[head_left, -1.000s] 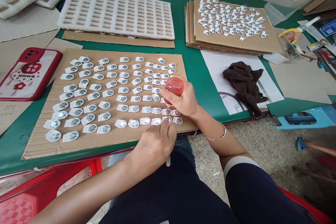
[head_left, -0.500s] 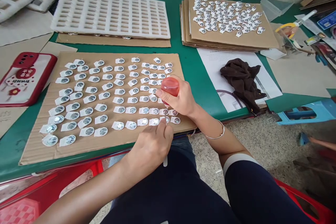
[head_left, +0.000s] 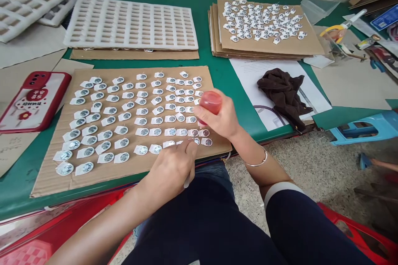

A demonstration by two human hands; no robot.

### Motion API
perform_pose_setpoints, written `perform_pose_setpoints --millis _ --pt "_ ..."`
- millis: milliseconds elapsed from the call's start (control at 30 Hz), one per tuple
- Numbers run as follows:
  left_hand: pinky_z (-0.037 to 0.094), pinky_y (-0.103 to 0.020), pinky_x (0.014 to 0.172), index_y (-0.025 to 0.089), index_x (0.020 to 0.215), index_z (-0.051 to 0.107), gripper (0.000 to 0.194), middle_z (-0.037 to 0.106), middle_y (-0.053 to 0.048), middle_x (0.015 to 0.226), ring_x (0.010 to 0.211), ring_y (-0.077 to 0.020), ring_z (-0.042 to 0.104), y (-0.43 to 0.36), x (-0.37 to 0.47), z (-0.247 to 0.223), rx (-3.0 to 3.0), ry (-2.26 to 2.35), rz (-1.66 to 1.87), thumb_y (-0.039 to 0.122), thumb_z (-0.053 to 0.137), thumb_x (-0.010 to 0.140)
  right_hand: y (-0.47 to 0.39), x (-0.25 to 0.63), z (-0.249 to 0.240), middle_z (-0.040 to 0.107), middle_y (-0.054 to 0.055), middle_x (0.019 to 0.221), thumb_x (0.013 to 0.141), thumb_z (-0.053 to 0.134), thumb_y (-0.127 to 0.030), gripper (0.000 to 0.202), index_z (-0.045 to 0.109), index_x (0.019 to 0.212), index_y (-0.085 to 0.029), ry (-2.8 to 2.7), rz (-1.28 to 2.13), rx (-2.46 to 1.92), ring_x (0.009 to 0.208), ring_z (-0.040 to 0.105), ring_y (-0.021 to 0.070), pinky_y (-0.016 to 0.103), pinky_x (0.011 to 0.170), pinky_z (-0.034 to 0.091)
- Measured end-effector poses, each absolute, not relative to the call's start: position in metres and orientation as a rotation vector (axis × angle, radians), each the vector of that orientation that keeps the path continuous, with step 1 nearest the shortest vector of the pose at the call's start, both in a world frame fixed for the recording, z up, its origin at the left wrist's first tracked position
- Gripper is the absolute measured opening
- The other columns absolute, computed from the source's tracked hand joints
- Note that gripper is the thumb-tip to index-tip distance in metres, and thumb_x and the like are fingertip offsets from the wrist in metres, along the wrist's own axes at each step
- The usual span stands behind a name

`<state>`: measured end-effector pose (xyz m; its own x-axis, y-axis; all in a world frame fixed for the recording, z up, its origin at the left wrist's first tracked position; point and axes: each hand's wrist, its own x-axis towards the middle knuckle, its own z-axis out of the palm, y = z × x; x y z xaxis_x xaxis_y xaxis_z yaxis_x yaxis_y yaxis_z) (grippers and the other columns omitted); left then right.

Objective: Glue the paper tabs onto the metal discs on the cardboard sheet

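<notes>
My right hand (head_left: 222, 118) is wrapped around a translucent red squeeze bottle (head_left: 210, 102), tilted above the right edge of a cardboard sheet (head_left: 102, 182). My left hand (head_left: 174, 163) is closed on a slim metal tool that looks like tweezers (head_left: 187, 182); its rounded rear end shows below the palm, and its tip is hard to make out. Rows of small round metallic pieces on white tabs (head_left: 142, 131) cover the sheet. Near the left fingertips sits one such piece (head_left: 207, 142) in the front row. The two hands are apart, and my left hand hides part of that row.
White foam trays (head_left: 130, 22) lie at the back left, and a phone in a red case (head_left: 34, 101) at the left. Stacked cardboard with more pieces (head_left: 267, 43) is at the back right. A dark cloth (head_left: 281, 93) rests on printed paper (head_left: 245, 83), with yellow-handled scissors (head_left: 337, 31) beyond.
My left hand has shifted left, away from the bottle, and the metal tool has tilted. The right hand still grips the bottle, slightly higher off the sheet's pieces. The view has shifted slightly.
</notes>
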<state>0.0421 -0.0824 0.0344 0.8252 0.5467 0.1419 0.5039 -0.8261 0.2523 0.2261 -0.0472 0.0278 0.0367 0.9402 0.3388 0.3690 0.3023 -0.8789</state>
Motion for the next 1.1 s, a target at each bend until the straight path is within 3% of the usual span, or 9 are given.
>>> perform_pose_setpoints --millis 100,200,333,467,1100 --pt "0.040 -0.029 0.056 0.014 0.083 0.049 0.014 0.054 -0.004 0.074 0.062 -0.0161 0.053 -0.076 0.037 0.035 2.636 0.799 0.321 0.004 0.039 0.082 -0.068 0.233 0.022 0.055 0.001 0.079 0.082 0.061 -0.049 0.035 0.046 0.099 -0.021 -1.296 0.666 -1.223 0.064 0.058 0.0137 0.028 0.062 0.051" --pt "0.036 -0.027 0.057 0.016 0.079 0.048 0.014 0.051 -0.001 0.069 0.060 -0.0132 0.049 -0.069 0.034 0.039 2.466 0.808 0.360 0.009 0.039 0.087 -0.088 0.234 0.009 0.057 0.002 0.084 0.079 0.064 -0.046 0.044 0.045 0.110 -0.021 -1.181 0.519 -1.162 0.074 0.059 0.0159 0.032 0.070 0.052" --pt "0.031 -0.026 0.054 0.017 0.074 0.046 0.017 0.045 0.002 0.063 0.055 -0.0112 0.043 -0.064 0.035 0.045 2.373 0.823 0.380 0.013 0.039 0.089 -0.102 0.230 -0.004 0.059 0.004 0.085 0.076 0.067 -0.038 0.030 0.057 0.097 -0.018 -1.212 0.284 -1.157 0.079 0.057 0.0177 0.034 0.072 0.049" --pt "0.030 -0.027 0.055 0.017 0.075 0.045 0.014 0.044 0.002 0.064 0.056 -0.0110 0.042 -0.064 0.036 0.043 2.359 0.819 0.366 0.013 0.040 0.088 -0.102 0.228 -0.006 0.059 0.003 0.080 0.076 0.066 -0.034 0.021 0.058 0.086 -0.017 -1.255 0.206 -1.173 0.075 0.057 0.0174 0.034 0.067 0.048" --pt "0.031 -0.027 0.056 0.017 0.081 0.046 0.008 0.048 0.001 0.069 0.059 -0.0111 0.044 -0.069 0.031 0.033 2.408 0.791 0.429 0.013 0.043 0.088 -0.100 0.226 -0.004 0.059 0.004 0.080 0.076 0.069 -0.026 0.018 0.059 0.087 -0.015 -1.347 0.275 -1.188 0.074 0.056 0.0166 0.032 0.067 0.046"
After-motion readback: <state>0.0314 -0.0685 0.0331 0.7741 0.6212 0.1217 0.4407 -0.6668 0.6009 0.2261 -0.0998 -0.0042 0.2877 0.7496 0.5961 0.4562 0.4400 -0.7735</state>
